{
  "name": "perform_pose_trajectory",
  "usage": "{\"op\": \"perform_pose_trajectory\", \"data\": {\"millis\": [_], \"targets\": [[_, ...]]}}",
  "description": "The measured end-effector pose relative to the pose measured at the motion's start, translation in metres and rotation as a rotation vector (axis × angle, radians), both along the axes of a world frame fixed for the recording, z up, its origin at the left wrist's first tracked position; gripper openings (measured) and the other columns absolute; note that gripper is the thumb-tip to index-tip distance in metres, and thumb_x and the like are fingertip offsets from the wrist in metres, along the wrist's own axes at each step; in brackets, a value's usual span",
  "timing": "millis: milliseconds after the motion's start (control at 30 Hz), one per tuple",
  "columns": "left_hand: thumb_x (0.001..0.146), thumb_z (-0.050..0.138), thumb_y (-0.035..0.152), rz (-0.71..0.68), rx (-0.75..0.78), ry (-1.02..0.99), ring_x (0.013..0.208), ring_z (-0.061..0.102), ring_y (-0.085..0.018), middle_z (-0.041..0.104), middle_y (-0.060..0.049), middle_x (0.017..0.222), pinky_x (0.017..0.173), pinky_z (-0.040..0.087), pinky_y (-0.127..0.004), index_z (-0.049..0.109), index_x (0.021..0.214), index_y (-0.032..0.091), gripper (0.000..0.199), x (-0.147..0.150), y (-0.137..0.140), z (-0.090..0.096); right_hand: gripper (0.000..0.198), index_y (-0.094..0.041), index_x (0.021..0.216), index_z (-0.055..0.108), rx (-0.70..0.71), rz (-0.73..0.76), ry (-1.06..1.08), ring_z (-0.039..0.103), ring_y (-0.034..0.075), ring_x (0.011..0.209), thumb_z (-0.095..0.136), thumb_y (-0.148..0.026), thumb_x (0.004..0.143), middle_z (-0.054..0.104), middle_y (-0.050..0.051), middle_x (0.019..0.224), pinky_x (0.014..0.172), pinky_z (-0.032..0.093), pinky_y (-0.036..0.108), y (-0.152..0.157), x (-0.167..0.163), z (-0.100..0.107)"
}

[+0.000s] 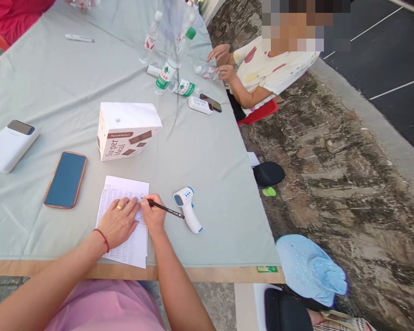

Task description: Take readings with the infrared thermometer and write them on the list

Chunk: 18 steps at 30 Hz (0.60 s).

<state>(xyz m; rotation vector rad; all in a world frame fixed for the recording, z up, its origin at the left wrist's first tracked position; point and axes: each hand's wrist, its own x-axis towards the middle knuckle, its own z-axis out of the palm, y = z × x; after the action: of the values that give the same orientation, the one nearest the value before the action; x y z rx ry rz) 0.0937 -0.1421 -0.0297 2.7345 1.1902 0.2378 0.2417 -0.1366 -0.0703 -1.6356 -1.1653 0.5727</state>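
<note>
The printed sheet (124, 220) lies lengthwise on the table (207, 151), running away from the person. The left hand (119, 220) presses flat on it; the right hand (154, 215), just beside, grips a black pen (164, 208) slanting rightward toward the thermometer gun (188, 209).

Both forearms reach forward, hands meeting: the left hand (119, 220) lies flat, palm down, fingers spread; the right hand (153, 215) is curled in a writing grip.
</note>
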Motion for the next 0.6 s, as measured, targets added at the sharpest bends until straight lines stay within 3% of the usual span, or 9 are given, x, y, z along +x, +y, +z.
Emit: {"op": "perform_pose_trajectory", "data": {"millis": [600], "targets": [[0.096,0.044,0.032,0.004,-0.014,-0.001,0.120,0.048,-0.027,0.051,-0.008,0.141,0.098,0.037,-0.041,0.050,0.133,0.015,0.042,-0.0005,0.0004,0.0013,0.011,-0.022,0.072,0.052,0.043,-0.040,-0.034,0.050,0.014,0.059,0.051,-0.028,0.081,0.053,-0.004,0.063,0.059,0.044,0.027,-0.0027,0.0000,-0.0001]]}}
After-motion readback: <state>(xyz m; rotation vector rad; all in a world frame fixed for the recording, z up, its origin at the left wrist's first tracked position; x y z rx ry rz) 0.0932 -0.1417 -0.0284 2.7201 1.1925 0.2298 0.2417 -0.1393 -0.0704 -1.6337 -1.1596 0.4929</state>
